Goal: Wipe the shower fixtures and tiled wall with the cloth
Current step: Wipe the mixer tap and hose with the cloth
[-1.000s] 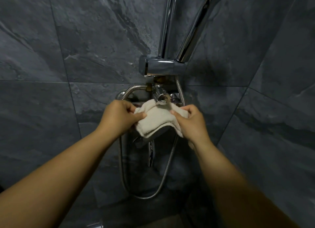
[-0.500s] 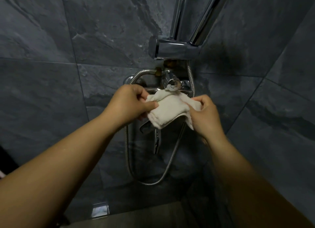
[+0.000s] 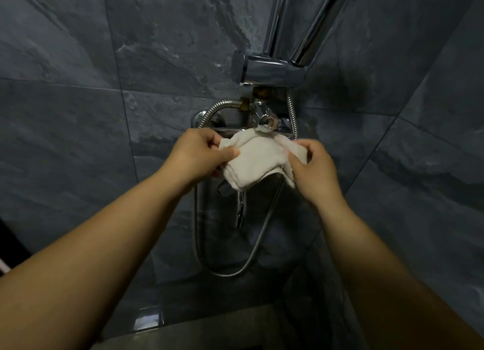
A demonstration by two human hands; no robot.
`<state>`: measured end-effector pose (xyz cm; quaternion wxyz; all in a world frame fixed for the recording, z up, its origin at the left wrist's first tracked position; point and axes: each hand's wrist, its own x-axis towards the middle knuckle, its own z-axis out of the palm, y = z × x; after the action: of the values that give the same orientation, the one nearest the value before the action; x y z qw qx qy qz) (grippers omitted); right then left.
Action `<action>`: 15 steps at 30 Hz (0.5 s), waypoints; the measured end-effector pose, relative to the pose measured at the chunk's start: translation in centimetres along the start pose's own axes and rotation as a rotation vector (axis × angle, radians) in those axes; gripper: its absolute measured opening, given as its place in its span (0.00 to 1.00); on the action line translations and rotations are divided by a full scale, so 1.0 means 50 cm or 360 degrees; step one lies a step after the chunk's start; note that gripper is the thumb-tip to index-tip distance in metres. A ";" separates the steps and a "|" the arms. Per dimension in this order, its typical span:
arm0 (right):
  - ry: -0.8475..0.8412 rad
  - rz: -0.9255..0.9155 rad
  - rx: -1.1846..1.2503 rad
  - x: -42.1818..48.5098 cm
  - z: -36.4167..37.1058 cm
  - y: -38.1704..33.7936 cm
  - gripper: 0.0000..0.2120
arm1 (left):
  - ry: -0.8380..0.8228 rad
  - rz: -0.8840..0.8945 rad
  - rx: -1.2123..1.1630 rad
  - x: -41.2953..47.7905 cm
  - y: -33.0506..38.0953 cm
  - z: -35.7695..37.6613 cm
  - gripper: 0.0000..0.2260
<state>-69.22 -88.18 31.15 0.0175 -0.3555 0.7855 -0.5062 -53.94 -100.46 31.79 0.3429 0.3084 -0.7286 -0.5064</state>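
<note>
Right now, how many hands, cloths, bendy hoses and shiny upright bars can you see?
Hands: 2, the left hand and the right hand
Cloth: 1
Bendy hose: 1
Shiny bars: 2
Total: 6

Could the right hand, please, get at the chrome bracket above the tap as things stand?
Probably yes: the right hand pinches the cloth just below the chrome bracket, with nothing blocking the way up.
</note>
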 end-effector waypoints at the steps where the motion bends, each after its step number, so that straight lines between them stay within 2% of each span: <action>1: 0.0126 -0.0149 -0.0132 -0.009 -0.003 -0.015 0.15 | -0.0014 0.0013 -0.0012 -0.002 -0.001 -0.010 0.05; 3: 0.0246 -0.0295 -0.0167 -0.031 0.010 -0.050 0.17 | -0.0068 0.0034 -0.0059 -0.005 -0.001 -0.025 0.05; 4: 0.0198 -0.0278 -0.0149 -0.038 0.025 -0.065 0.19 | -0.0109 0.0040 -0.0077 -0.005 0.001 -0.027 0.04; 6: 0.0092 -0.0113 -0.0253 -0.049 0.069 -0.078 0.30 | -0.0184 0.0058 -0.0060 -0.001 0.004 -0.036 0.05; 8: 0.0118 0.0046 -0.0379 -0.052 0.104 -0.077 0.34 | -0.0088 0.0131 -0.0009 0.014 -0.004 -0.053 0.08; 11: 0.0272 0.0059 -0.0442 -0.059 0.116 -0.080 0.26 | 0.0352 0.0280 0.0254 0.046 -0.030 -0.087 0.10; 12: 0.0309 0.0009 -0.0494 -0.065 0.118 -0.082 0.24 | 0.0403 0.0292 0.0381 0.056 -0.036 -0.096 0.13; 15: 0.0481 -0.0225 -0.0579 -0.094 0.130 -0.093 0.20 | 0.0254 0.0297 0.0542 0.080 -0.046 -0.099 0.19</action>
<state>-60.65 -91.65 30.19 -0.2001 -0.3272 0.8306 -0.4037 -52.00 -106.95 31.60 0.3878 0.3321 -0.7997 -0.3159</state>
